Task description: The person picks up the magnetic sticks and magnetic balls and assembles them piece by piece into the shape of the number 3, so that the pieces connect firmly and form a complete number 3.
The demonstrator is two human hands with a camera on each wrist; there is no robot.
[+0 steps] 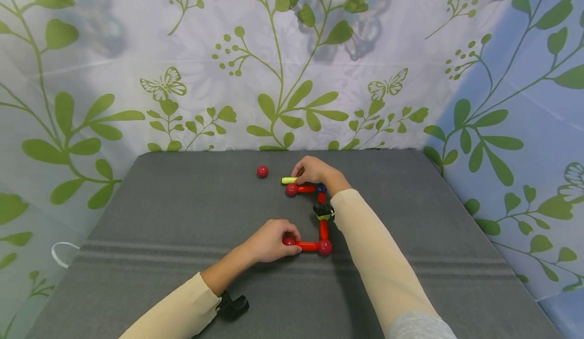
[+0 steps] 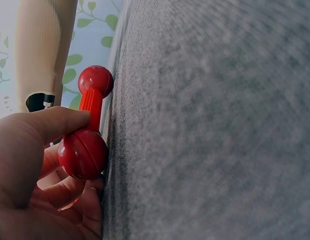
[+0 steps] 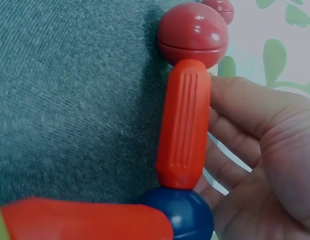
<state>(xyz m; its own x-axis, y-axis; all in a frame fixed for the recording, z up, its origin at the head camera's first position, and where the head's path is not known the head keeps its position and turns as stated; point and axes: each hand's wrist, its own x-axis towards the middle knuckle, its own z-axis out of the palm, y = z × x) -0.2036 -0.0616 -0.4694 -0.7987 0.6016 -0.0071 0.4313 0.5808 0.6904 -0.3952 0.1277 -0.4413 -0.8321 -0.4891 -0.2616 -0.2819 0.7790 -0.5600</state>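
Building rods and balls form a three-sided shape open to the left. At its near end my left hand (image 1: 272,241) grips a red ball (image 2: 83,155) and the adjoining red rod (image 2: 92,107), thumb on the rod. Another red ball (image 1: 325,247) joins that rod to the right side. At the far side my right hand (image 1: 315,171) pinches a yellow rod (image 1: 288,180), whose right part the fingers hide. Just in front of those fingers lies another red rod (image 3: 184,125), between a red ball (image 3: 193,35) and a blue ball (image 3: 181,212).
A loose red ball (image 1: 262,172) sits on the grey cloth-covered table (image 1: 191,207), left of the yellow rod. Along the right side, a yellow-green piece (image 1: 323,217) shows partly under the right wrist's black camera (image 1: 321,210). A leaf-patterned curtain (image 1: 205,85) hangs behind the table.
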